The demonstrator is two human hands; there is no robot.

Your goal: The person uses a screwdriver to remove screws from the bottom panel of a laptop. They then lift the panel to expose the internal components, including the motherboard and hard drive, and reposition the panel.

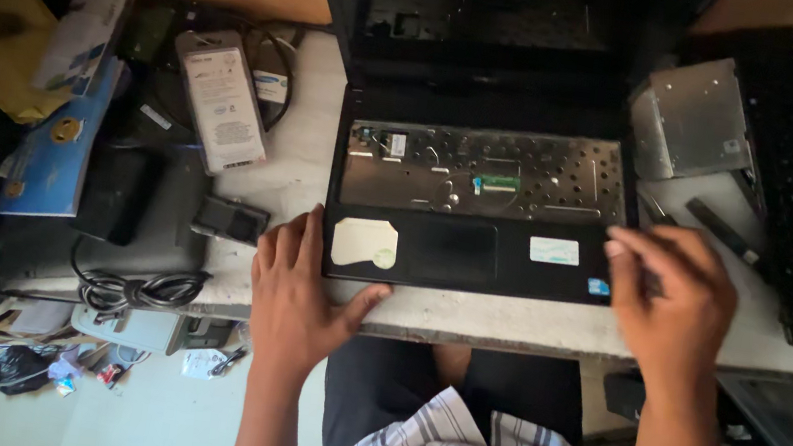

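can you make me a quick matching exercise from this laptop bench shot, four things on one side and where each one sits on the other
Things:
1. left hand
2. right hand
3. metal drive caddy
4. coiled black cable

Places:
A. at the table's front edge, far left
B. on the laptop's near right corner
C. at the laptop's near left corner, thumb under its front edge
D. beyond the right hand, right of the laptop

Pairs: 1-C, 2-B, 3-D, 4-A
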